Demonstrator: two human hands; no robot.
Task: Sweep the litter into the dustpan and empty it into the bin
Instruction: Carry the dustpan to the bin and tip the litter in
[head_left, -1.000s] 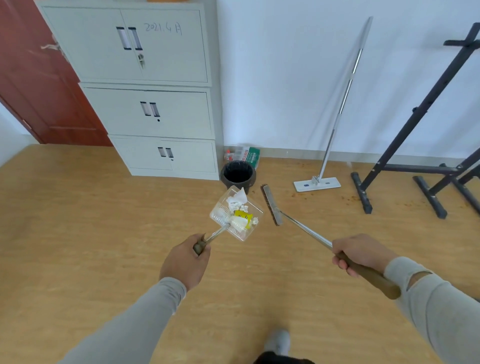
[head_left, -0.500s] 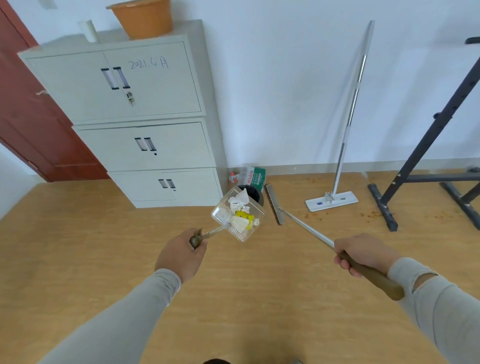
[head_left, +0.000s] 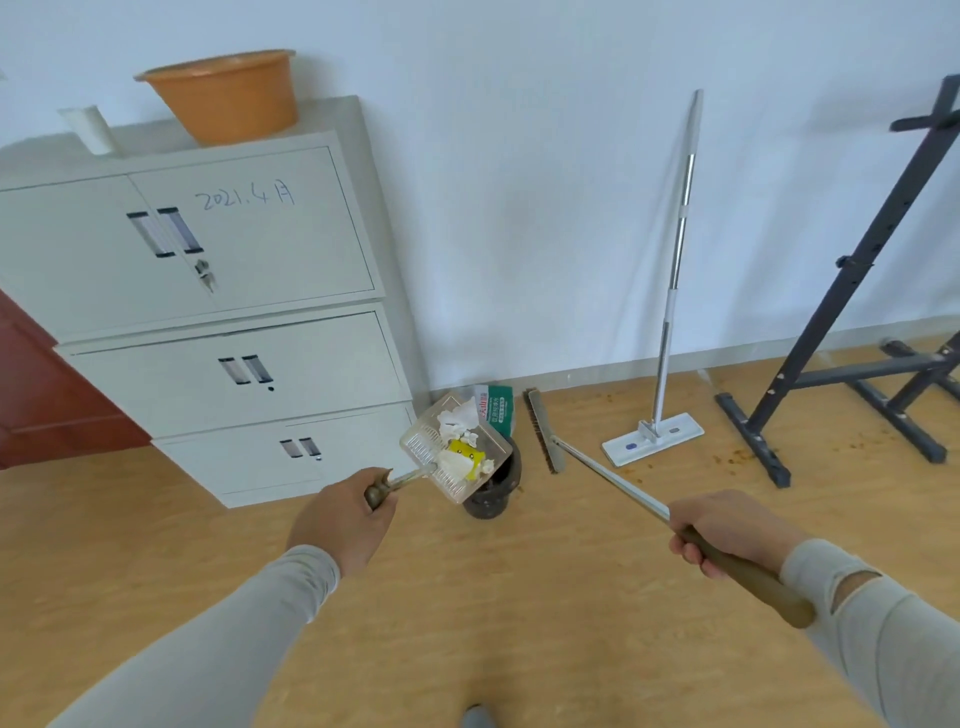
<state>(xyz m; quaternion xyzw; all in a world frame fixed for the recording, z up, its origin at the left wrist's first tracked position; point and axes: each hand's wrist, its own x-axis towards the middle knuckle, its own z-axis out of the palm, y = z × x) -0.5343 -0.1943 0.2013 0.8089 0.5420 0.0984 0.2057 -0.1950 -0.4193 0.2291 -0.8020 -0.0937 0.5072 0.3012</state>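
My left hand (head_left: 340, 517) grips the handle of a clear plastic dustpan (head_left: 422, 448), held in the air over the small black bin (head_left: 493, 493) on the floor. White paper scraps and a yellow piece of litter (head_left: 464, 449) lie in the pan, which hides most of the bin's mouth. My right hand (head_left: 727, 527) holds the brown grip of the broom; its metal shaft runs up and left to the broom head (head_left: 543, 431), which is just right of the bin.
A grey filing cabinet (head_left: 218, 332) stands left of the bin, with an orange basin (head_left: 223, 93) on top. A green-and-white packet (head_left: 496, 408) leans on the wall behind the bin. A flat mop (head_left: 657, 439) and a black metal rack (head_left: 852, 374) stand to the right.
I have moved closer and the view has tilted up. The loaded dustpan, which was short of the bin, is now over it. The broom stays in my right hand.
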